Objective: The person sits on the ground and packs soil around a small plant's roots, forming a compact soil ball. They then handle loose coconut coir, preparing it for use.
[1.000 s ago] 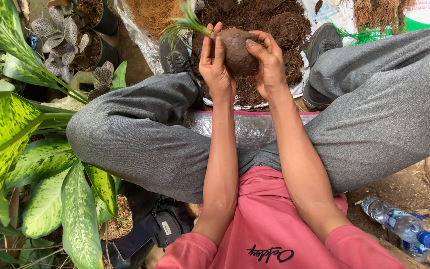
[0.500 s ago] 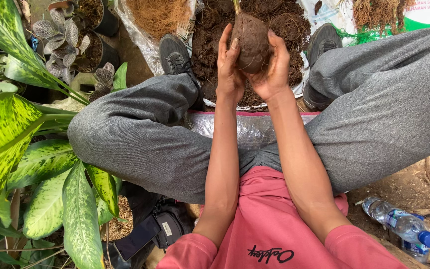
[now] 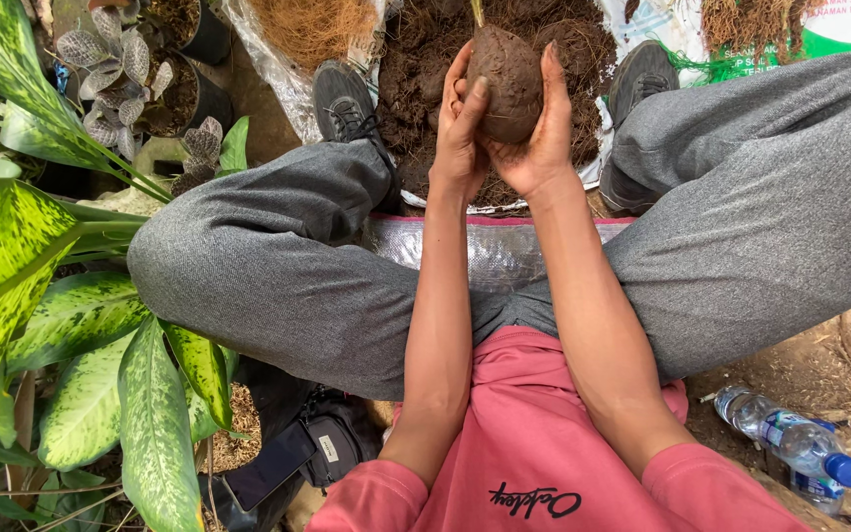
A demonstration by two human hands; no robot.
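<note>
Grey trousers [image 3: 278,266] covered the person's bent legs, which spread wide across the view and framed everything else. Below them a pink shirt [image 3: 534,433] filled the bottom edge, with both bare forearms rising from it toward the top. On the left stood a plant with broad yellow-green speckled leaves [image 3: 12,286], and above it some small pots held plants with grey veined leaves [image 3: 110,59]. Between the legs lay a sheet heaped with dark brown soil [image 3: 416,49], and beside it, to the left, a clear bag of coconut fibre [image 3: 312,25]. Two dark shoes [image 3: 345,99] rested at the sheet's near edge, one on each side of the soil. A silvery plastic sheet [image 3: 485,251] lay just under the wrists. At the lower right a clear water bottle with a blue cap [image 3: 790,443] lay on the bare ground. A small black bag [image 3: 332,443] sat under the left thigh.

A rounded ball of packed brown soil [image 3: 509,79] was held up above the soil heap, with a thin green stem leaving its top. The left hand [image 3: 457,133] and right hand [image 3: 536,138] were pressed together around it, heels touching below, fingers wrapped up both sides.
</note>
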